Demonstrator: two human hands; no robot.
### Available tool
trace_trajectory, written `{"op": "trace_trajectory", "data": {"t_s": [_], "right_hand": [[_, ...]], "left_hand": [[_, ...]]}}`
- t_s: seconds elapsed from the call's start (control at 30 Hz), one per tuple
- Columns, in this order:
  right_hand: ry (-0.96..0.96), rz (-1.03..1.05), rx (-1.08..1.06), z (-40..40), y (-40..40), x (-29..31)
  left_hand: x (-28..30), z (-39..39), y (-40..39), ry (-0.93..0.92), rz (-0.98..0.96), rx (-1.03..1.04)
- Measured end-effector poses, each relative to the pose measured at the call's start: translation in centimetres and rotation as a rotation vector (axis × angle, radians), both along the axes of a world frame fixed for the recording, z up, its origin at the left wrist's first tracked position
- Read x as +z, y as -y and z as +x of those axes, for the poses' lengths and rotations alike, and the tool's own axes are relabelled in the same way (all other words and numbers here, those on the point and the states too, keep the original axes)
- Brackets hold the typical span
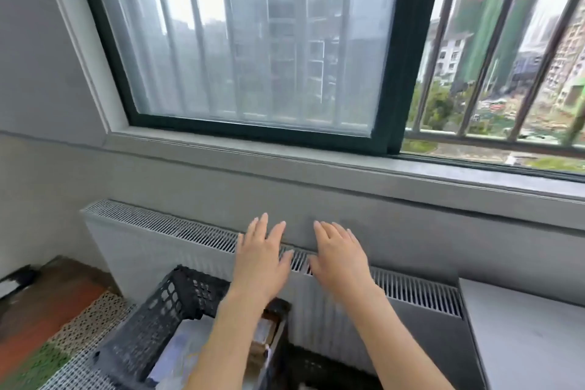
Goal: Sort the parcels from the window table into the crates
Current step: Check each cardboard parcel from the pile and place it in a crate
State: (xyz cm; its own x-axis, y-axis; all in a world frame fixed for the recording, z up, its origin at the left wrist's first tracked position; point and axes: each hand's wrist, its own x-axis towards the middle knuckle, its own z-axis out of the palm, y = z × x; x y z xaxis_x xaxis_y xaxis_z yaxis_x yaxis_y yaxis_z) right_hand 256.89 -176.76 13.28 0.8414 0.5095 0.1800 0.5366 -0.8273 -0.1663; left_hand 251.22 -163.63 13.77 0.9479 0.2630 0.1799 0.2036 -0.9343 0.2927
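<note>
My left hand [261,258] and my right hand [340,258] are both stretched forward with straight fingers, holding nothing, in front of a white radiator under the window. Below my left forearm stands a black perforated crate [152,320] with pale grey-blue parcels [182,355] lying inside it. A grey table [531,336] shows its bare corner at the lower right. No parcel is visible on that table corner.
The white radiator [158,250] runs along the wall below a grey window sill [316,161]. The window has a dark frame and outside bars on the right. A patterned mat [91,317] covers the floor at the lower left.
</note>
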Motion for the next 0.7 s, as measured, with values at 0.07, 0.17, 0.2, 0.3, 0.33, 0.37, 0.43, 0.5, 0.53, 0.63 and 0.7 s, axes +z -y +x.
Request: {"op": "trace_trajectory", "data": {"t_s": [0.07,0.17,0.2,0.3,0.33,0.37,0.43,0.5,0.53,0.63,0.7], "right_hand": [[0.009,0.056,-0.027,-2.5,4.5,1.3],[0.019,0.112,-0.061,-6.3,11.4,2.5],[0.021,0.131,-0.073,-7.4,13.6,2.6],[0.026,0.187,-0.131,-10.1,19.3,2.8],[0.027,0.194,-0.155,-10.7,21.0,2.8],[0.027,0.195,-0.177,-11.2,22.4,2.8],[0.025,0.194,-0.218,-11.7,25.0,2.8],[0.024,0.194,-0.263,-11.8,27.2,2.8],[0.023,0.193,-0.288,-11.9,28.2,2.8],[0.034,0.177,-0.359,-11.8,31.0,2.6],[0.032,0.172,-0.41,-11.7,32.7,2.4]], "left_hand": [[1.1,-2.3,4.0,0.06,-0.032,0.003],[1.6,-5.8,10.4,0.127,-0.099,-0.032],[1.6,-6.9,12.6,0.141,-0.126,-0.053],[1.5,-9.4,18.4,0.156,-0.16,-0.11],[1.5,-9.8,20.0,0.156,-0.148,-0.128],[1.6,-10.0,21.3,0.155,-0.133,-0.144],[2.0,-9.9,23.6,0.152,-0.111,-0.179],[2.4,-9.5,25.4,0.157,-0.099,-0.219],[2.6,-9.3,26.3,0.164,-0.099,-0.24],[2.5,-8.2,28.5,0.175,-0.112,-0.31],[2.3,-7.1,29.6,0.171,-0.105,-0.356]]}}
